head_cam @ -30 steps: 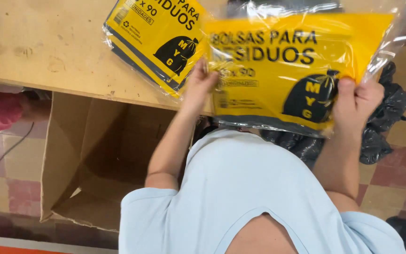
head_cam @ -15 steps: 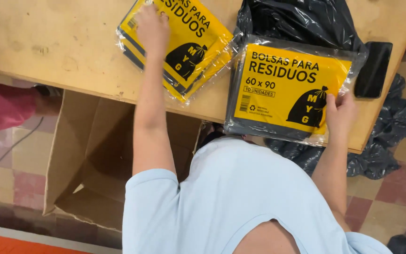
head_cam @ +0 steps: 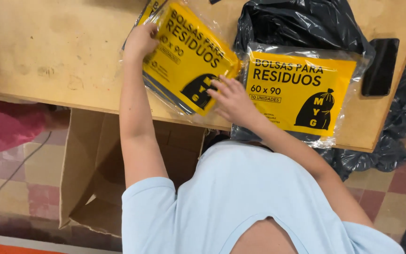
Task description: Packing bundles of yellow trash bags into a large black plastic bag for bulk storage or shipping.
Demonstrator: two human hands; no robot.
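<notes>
At the far left a pink cloth shape (head_cam: 3,127) is cut off by the frame edge, and what it belongs to cannot be made out. Beside it, under the desk (head_cam: 48,51) of scuffed, pale wood, an open brown cardboard box (head_cam: 88,188) stands on a tiled floor (head_cam: 5,188); its inside is partly hidden by the person's arm and light blue shirt. The left hand (head_cam: 140,41) lies on the upper edge of a stack of yellow bag packets (head_cam: 191,61), glossy flat rectangles in clear crinkled film, tilted and overhanging the desk's near edge; its fingers curl over the rim, though whether they pinch it cannot be told. The right hand (head_cam: 231,99) rests spread open on the stack's lower right corner, fingers flat. Just right lies a single yellow packet (head_cam: 301,91), square to the desk, touching the stack. Behind it a heap of loose black plastic bags (head_cam: 301,23) rises, shiny and wrinkled. A black phone (head_cam: 380,67) lies near the desk's right edge. More black plastic (head_cam: 395,136) hangs below.
</notes>
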